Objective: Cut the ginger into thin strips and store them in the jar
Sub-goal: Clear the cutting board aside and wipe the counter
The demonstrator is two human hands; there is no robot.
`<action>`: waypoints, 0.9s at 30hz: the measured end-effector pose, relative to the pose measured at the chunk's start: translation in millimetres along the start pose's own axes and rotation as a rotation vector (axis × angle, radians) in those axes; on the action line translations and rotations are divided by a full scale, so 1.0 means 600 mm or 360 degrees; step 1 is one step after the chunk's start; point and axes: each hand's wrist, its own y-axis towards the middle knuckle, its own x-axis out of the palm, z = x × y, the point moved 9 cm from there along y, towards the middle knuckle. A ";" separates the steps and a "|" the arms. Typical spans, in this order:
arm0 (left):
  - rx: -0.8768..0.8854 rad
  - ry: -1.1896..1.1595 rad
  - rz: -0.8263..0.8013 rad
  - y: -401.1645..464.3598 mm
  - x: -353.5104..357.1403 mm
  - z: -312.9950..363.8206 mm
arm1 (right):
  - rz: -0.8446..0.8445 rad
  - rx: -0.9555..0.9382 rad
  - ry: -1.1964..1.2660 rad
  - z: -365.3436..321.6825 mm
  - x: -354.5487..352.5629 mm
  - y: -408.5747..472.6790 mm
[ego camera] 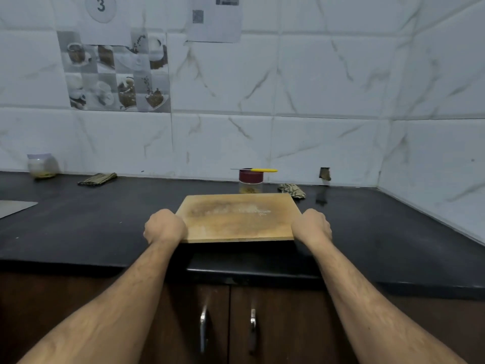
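Note:
A wooden cutting board (pixel 237 219) lies on the black counter, bare except for pale residue. My left hand (pixel 164 225) grips its left edge and my right hand (pixel 312 224) grips its right edge. Behind the board stands a clear jar (pixel 250 183) with a dark red lid and yellowish strips at its bottom. A yellow-handled knife (pixel 256 169) rests flat across the jar's lid. No whole ginger is in sight.
A second jar (pixel 42 166) with a pale lid stands at the far left by the wall. Folded cloths lie at back left (pixel 97 178) and right of the red-lidded jar (pixel 291 190). Tiled walls close the back and right. Cabinet doors (pixel 228 324) sit below.

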 end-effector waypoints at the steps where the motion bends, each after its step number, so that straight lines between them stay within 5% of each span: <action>1: 0.0023 0.0002 -0.0015 -0.015 0.010 0.011 | 0.0003 0.0010 -0.0029 0.017 -0.010 -0.002; 9: 0.0081 0.0120 -0.0087 -0.060 0.054 0.062 | -0.0008 0.0126 -0.0202 0.097 -0.032 -0.002; 27: 0.0201 0.0442 -0.0092 -0.036 0.063 0.070 | -0.0063 0.0102 -0.0399 0.082 -0.007 0.024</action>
